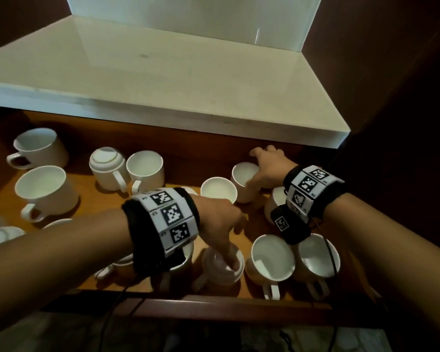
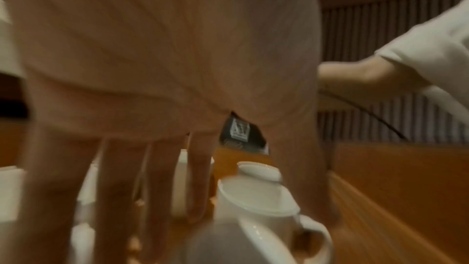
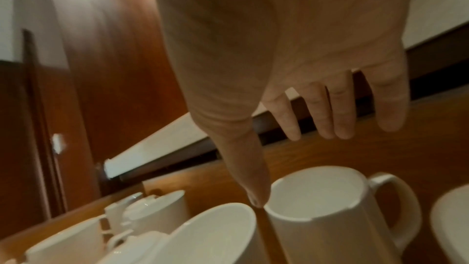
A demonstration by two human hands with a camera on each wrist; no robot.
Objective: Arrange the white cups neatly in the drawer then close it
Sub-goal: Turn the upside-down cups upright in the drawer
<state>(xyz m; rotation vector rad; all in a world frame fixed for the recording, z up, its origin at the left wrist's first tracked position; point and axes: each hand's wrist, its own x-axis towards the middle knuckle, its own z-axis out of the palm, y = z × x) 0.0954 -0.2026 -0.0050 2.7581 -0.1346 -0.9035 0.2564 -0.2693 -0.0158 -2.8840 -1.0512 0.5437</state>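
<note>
The left hand is held palm down over the near part of the drawer, far from the counter. Its fingers are kept straight and spread, pointing down. One fingertip is seen on the base of an upturned cup. This cup stands between the fingers and the thumb, but a firm grip cannot be told because the wrist view is blurred.

The counter is pale and smooth, and it is bordered on the right by a dark wooden panel. The drawer is pulled out from under the counter, and its floor is of orange-brown wood. White cups are scattered in it without order. Two large upright cups are placed well left of the hands. A second inverted cup and an upright one are set touching, nearer to the counter. Two more upright cups are found at the drawer's front, with handles turned away from the counter.

The right hand is stretched close to the counter's edge, with fingers spread and straight. Only its thumb is laid against the rim of an upright cup. Bands with black and white markers are worn on both wrists.
</note>
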